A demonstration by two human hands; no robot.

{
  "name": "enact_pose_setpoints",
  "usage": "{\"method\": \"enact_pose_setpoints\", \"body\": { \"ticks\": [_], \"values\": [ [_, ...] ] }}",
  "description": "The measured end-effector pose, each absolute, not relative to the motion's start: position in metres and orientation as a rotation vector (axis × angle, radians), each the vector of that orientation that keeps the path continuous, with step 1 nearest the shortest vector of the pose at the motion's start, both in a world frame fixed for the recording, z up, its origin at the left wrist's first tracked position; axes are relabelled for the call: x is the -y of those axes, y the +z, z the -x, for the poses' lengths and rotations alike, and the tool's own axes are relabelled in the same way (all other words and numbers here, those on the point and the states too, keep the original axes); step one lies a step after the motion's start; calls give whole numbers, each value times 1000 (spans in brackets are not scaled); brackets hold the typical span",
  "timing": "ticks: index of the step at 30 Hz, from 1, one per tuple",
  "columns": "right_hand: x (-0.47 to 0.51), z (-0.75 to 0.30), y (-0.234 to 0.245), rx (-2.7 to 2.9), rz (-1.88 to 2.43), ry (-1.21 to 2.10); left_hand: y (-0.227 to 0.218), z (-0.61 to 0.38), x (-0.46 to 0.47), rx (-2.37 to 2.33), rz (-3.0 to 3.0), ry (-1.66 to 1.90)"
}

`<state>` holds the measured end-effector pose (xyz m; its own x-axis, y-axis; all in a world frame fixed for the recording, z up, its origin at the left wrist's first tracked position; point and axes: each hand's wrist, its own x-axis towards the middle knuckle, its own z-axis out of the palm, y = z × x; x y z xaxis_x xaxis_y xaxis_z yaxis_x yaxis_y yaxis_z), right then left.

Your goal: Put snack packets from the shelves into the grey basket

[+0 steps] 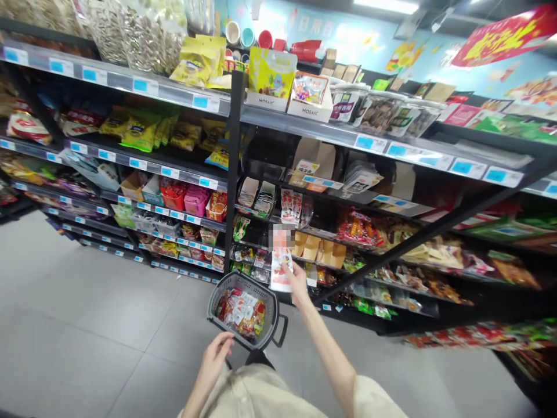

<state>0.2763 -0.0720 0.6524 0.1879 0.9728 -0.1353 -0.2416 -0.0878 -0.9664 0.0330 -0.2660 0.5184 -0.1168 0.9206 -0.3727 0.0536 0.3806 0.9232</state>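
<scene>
My right hand (296, 283) pinches a white and red snack packet (281, 271) by its lower right side and holds it upright before the shelves. Part of the packet's top is blurred out. Near the basket's front rim hovers my left hand (219, 350), its fingers loosely apart and nothing in them. A grey shopping basket (268, 307) stands on the floor, its handle to the right. Inside it lies a heap of snack packets (242, 310), white, red and yellow. Similar white and red packets (291, 207) stand in a clear bin on the shelf just beyond.
Black shelving (235, 174) with price tags runs across the view, full of bagged snacks. A slanting black bar (391, 249) crosses the right-hand shelves. Clear jars (383, 113) line the upper shelf. Grey floor tiles (126, 325) extend to the left.
</scene>
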Motion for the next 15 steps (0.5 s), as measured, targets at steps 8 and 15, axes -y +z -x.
{"method": "enact_pose_setpoints", "body": {
  "ticks": [8, 15],
  "values": [
    [-51, -322, 717, 961, 1123, 1136, 503, -25, 273, -1461, -805, 1053],
    [-135, -318, 745, 1137, 1357, 978, 490, -13, 278, -1535, -729, 1073]
  ]
}}
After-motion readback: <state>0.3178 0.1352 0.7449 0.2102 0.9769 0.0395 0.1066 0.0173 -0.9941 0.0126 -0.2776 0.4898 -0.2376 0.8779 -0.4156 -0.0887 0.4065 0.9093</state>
